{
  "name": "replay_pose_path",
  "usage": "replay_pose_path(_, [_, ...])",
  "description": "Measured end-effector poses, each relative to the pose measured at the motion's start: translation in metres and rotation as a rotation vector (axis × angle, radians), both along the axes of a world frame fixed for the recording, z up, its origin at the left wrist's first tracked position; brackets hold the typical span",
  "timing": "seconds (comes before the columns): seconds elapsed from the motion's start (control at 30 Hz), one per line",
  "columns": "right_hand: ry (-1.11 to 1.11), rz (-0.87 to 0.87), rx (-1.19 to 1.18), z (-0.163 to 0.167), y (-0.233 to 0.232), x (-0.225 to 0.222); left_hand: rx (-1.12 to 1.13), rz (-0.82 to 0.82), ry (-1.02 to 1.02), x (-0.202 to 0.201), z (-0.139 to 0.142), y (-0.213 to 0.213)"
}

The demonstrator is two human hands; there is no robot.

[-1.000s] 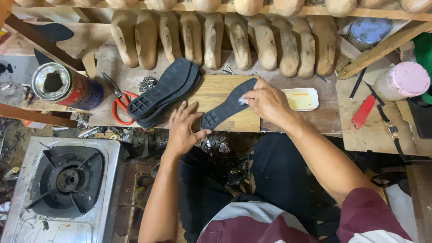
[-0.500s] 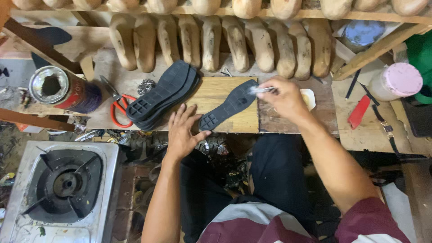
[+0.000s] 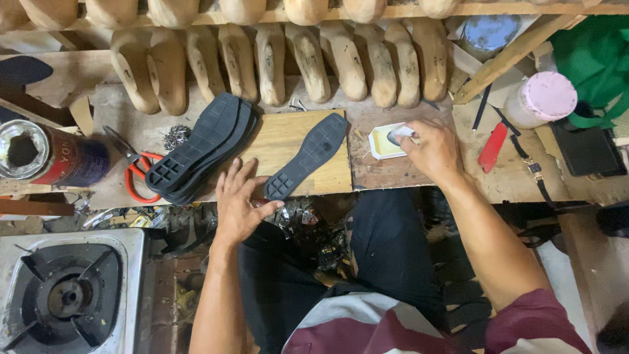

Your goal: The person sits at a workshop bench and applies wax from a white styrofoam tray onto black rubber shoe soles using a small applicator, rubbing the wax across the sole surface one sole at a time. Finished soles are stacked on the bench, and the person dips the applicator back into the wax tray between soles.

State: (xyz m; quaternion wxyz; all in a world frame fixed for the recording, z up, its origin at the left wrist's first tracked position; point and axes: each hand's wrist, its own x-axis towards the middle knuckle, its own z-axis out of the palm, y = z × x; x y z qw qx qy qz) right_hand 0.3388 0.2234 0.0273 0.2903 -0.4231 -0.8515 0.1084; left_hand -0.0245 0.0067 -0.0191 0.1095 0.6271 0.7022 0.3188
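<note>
Pinched in the right hand (image 3: pixel 429 149) is a small applicator, its tip dipped in a shallow white rectangular dish of yellow glue (image 3: pixel 384 142) set just past the right edge of a pale wooden board (image 3: pixel 288 141). Flat and open, the left hand (image 3: pixel 240 204) rests at the board's near edge, fingertips touching the heel of a single black rubber shoe sole (image 3: pixel 308 156) lying diagonally on it. Stacked black soles (image 3: pixel 200 149) overlap the board's left edge, beside red-handled scissors (image 3: pixel 136 174). Wooden shoe lasts (image 3: pixel 295 62) line the bench's far edge.
</note>
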Motion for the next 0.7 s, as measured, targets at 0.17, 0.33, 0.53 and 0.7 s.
replay_pose_path(0.17, [-0.05,0.049,0.052,0.0008,0.003,-0.0016,0.001,-0.006,-0.001,-0.0007,-0.0006,-0.001])
replay_pose_path(0.33, [-0.064,-0.026,-0.009,0.0006,-0.0001,-0.0012,0.024,0.003,0.002,0.0013,0.0002,-0.0018])
replay_pose_path(0.53, [-0.104,-0.071,-0.017,-0.002,-0.0028,0.0009,-0.06,0.008,-0.044,0.0012,0.0038,0.0026])
replay_pose_path(0.7, [-0.119,-0.117,-0.019,-0.0031,-0.0018,0.0001,-0.058,-0.019,-0.056,0.0005,0.0027,0.0039])
